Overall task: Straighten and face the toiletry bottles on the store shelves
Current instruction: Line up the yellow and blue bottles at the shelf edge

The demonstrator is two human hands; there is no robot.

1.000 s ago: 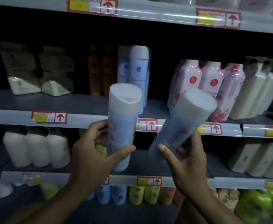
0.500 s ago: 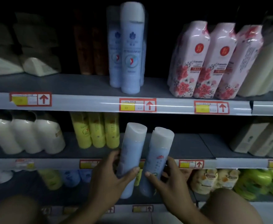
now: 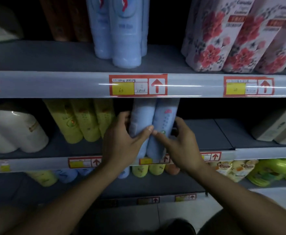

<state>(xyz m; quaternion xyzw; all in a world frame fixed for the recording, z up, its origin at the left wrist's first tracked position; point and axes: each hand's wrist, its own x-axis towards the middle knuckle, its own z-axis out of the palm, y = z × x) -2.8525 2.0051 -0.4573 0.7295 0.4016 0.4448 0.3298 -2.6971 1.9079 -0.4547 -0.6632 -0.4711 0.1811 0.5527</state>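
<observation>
two tall pale blue plastic bottles [image 3: 153, 126] are being set right of the yellow bottles [image 3: 81, 121], one grasped by each hand [image 3: 123, 143] [image 3: 181, 141]; probably labels must next be faced forward.

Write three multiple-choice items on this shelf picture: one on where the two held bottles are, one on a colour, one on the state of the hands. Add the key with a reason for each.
1. Where are the two blue bottles that the hands hold?
A. on the top shelf beside the floral packs
B. at the middle shelf, right of the yellow bottles
C. on the floor

2. What colour are the arrows on the price tags?
A. green
B. black
C. red

3. How do the hands stand?
A. both hang idle
B. each grips one bottle
C. only the left holds a bottle

Key: 1 B, the pair stands beside the yellow bottles under the tagged shelf rail. 2 C, each tag bears a red up arrow. 3 B, the left hand wraps the left bottle and the right hand the right one.
</observation>
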